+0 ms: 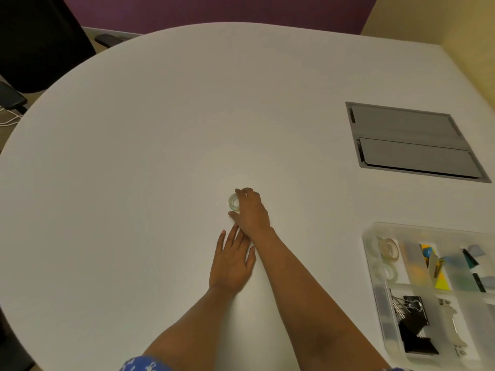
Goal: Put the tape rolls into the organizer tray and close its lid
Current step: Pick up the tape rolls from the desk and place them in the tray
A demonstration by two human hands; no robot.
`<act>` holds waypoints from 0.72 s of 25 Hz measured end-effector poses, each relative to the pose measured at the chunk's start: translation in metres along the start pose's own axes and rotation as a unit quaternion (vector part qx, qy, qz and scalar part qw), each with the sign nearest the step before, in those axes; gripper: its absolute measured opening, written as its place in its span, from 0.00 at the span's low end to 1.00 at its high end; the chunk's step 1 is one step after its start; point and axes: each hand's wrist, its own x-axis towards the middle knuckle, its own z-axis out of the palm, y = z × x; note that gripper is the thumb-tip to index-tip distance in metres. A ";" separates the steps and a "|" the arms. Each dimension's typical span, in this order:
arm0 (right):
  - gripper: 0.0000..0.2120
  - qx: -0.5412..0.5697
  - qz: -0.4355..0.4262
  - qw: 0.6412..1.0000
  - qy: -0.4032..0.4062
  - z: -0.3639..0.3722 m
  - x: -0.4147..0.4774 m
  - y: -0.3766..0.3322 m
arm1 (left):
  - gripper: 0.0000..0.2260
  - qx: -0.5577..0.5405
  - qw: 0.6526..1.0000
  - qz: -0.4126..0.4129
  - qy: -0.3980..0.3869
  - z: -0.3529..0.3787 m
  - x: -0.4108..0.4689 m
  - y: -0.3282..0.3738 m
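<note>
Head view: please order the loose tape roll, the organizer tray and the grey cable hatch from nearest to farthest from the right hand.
1. Loose tape roll: under the right hand fingertips, mid-table.
2. Organizer tray: near right, at the table edge.
3. Grey cable hatch: far right.

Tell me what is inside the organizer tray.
The organizer tray holds clear tape rolls at its far left, black binder clips nearer, and colourful items between. Frosted plastic blurs much of them, and the frame cuts off its right side.
</note>
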 end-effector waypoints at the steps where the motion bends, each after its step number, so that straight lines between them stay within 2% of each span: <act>1: 0.28 -0.008 -0.003 1.000 0.003 0.002 0.001 -0.001 | 0.23 0.001 1.000 0.000 0.001 0.000 0.000 0.000; 11: 0.26 0.070 0.016 0.994 0.081 -0.017 -0.016 0.014 | 0.23 0.016 1.000 -0.011 -0.003 0.000 0.001 0.002; 18: 0.27 0.151 0.093 0.967 0.181 -0.066 -0.066 0.066 | 0.23 0.005 0.998 -0.059 0.000 0.001 -0.004 0.021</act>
